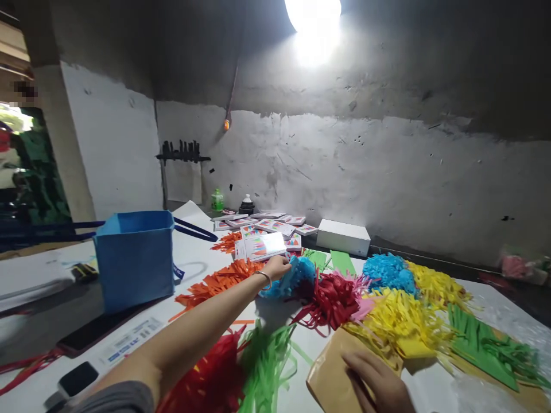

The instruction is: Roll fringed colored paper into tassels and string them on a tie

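Observation:
My left hand [276, 268], with a bangle at the wrist, is stretched forward to a blue fringed-paper bunch [299, 276]. Its fingers are bent together at the bunch's upper left edge. Close by at the front, my right hand [379, 381] lies over a brown paper packet [333, 367], fingers extended and somewhat blurred. Beside the blue bunch sits a dark red fringed bunch [336, 299], with a yellow one [402, 321] to its right. Orange fringe [228, 279] spreads beyond my left forearm. Red fringe [210, 373] and green strips [269, 367] lie nearer me.
A blue fabric bag [133, 261] stands at the left, near a dark phone [92, 332]. Flat printed packs [262, 245] are piled at the back, with a white box [343, 236] to their right. More blue [390, 272] and green fringe [486, 344] lie at the right.

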Demonstrator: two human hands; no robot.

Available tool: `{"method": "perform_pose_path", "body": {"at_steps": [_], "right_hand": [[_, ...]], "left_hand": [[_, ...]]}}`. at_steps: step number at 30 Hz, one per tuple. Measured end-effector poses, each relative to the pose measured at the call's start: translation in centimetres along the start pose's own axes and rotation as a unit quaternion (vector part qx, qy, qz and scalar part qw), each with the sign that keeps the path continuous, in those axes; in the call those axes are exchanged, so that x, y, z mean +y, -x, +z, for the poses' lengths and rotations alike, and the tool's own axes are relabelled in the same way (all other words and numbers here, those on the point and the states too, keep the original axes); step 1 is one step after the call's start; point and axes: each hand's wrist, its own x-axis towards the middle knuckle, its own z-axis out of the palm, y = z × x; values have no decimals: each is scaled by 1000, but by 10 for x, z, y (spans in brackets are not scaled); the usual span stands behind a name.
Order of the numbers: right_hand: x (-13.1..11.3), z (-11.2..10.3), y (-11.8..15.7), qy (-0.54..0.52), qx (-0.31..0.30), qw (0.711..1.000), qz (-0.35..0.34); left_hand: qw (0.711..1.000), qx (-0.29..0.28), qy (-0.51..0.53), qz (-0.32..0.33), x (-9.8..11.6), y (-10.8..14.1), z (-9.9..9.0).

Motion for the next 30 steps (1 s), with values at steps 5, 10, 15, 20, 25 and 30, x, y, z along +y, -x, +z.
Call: {"method": "perform_pose_path", "body": {"at_steps": [5, 10, 15, 20, 25, 30], "right_hand": [[-43, 120, -103, -87, -14, 996, -19], [-43, 169, -112, -107, -4, 994, 7], [-38, 178, -101, -117, -9, 992, 43], [-27, 189, -107, -130, -7, 988, 79], [-17, 197, -112, -172, -12, 979, 109], [-10, 201, -119, -263, -69, 957, 101]], "left_hand": [[987, -39, 154, -31, -6, 17, 7], [960, -65, 269, -50, -28, 34, 18], [930, -85, 353, -61, -44, 39, 27], [913, -99, 393, -53, -48, 43, 31], [915, -108, 388, -15, -55, 51, 28], [932, -102, 347, 40, -64, 48, 27]]}}
